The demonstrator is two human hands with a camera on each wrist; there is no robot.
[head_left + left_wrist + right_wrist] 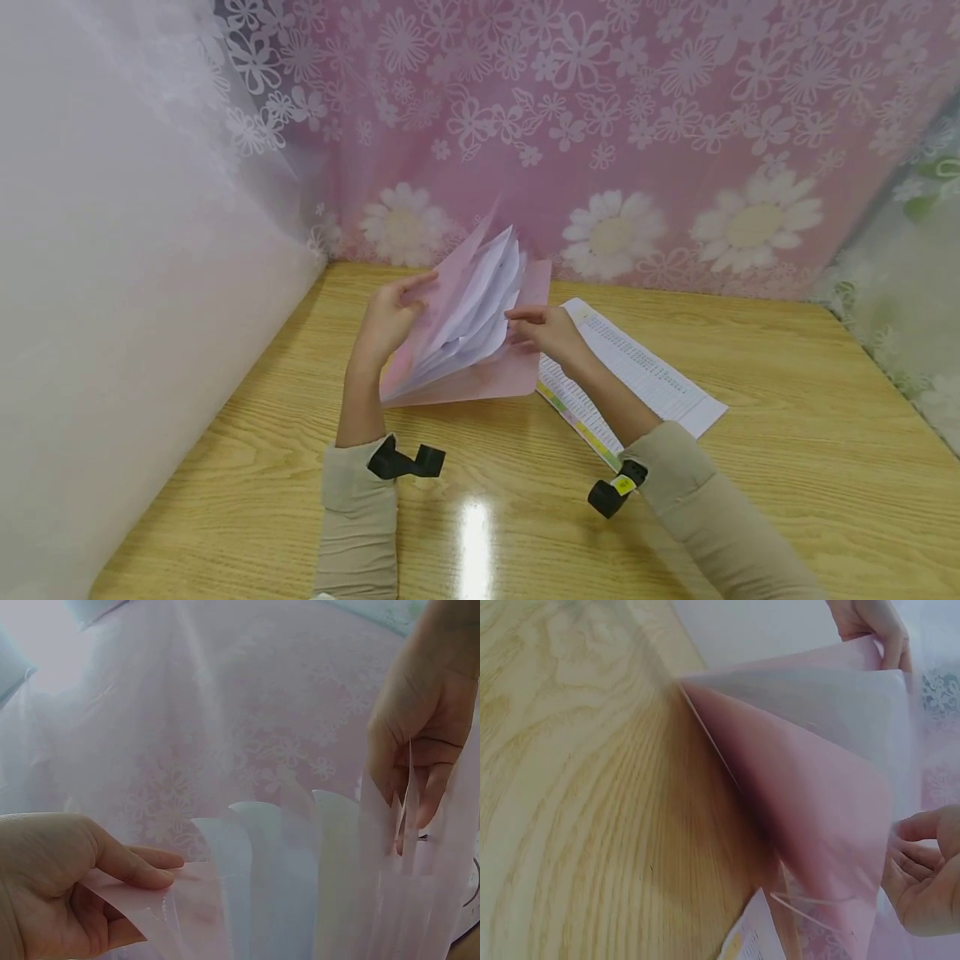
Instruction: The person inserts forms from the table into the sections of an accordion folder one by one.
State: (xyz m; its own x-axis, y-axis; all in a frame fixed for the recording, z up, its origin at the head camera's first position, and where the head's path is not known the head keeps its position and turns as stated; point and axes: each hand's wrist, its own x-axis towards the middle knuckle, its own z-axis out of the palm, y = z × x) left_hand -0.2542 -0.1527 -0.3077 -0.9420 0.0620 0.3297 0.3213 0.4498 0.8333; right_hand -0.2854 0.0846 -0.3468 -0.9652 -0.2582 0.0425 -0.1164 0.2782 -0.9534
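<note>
A pink folder (pixel 517 377) stands fanned open on the table, its inner leaves (pixel 480 292) spread apart. My left hand (pixel 384 323) holds the front cover by its edge; in the left wrist view thumb and fingers pinch that pink cover (pixel 196 896). On the other side my right hand (pixel 557 335) pinches the edges of some inner leaves, its fingertips among them in the left wrist view. Seen from the right wrist, the pink back cover (pixel 817 795) slants up off the wood, with whitish leaves (pixel 832 705) behind it.
Right of the folder lies a printed sheet (pixel 637 367) with table rows and a coloured strip, partly under the right forearm. A flowered pink curtain (pixel 510 125) hangs behind the wooden table (pixel 255 467). A pale sheet (pixel 150 250) walls the left side.
</note>
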